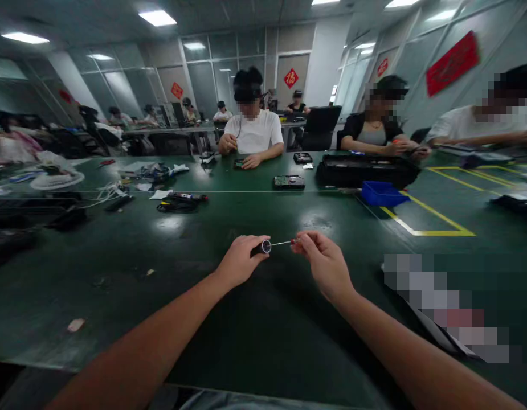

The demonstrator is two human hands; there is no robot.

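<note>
My left hand (pixel 241 259) is closed around a small black cylinder (pixel 266 246) with a bright silvery ring at the end facing right. Between the fingertips of my right hand (pixel 325 262) is a thin screwdriver (pixel 281 244), its red handle end mostly covered by the fingers. The metal shaft points left and its tip reaches the ringed end of the cylinder; whether it touches or goes inside I cannot tell. Both hands are held above the green table (pixel 229 347), close to each other.
Ahead lie a hard drive (pixel 289 181), a blue bin (pixel 383 193) and a long black case (pixel 366 169). Bundled black cables (pixel 182 202) are at left, beside assorted clutter. A blurred-out sheet (pixel 446 313) lies at right. A person in white (pixel 258 128) works opposite.
</note>
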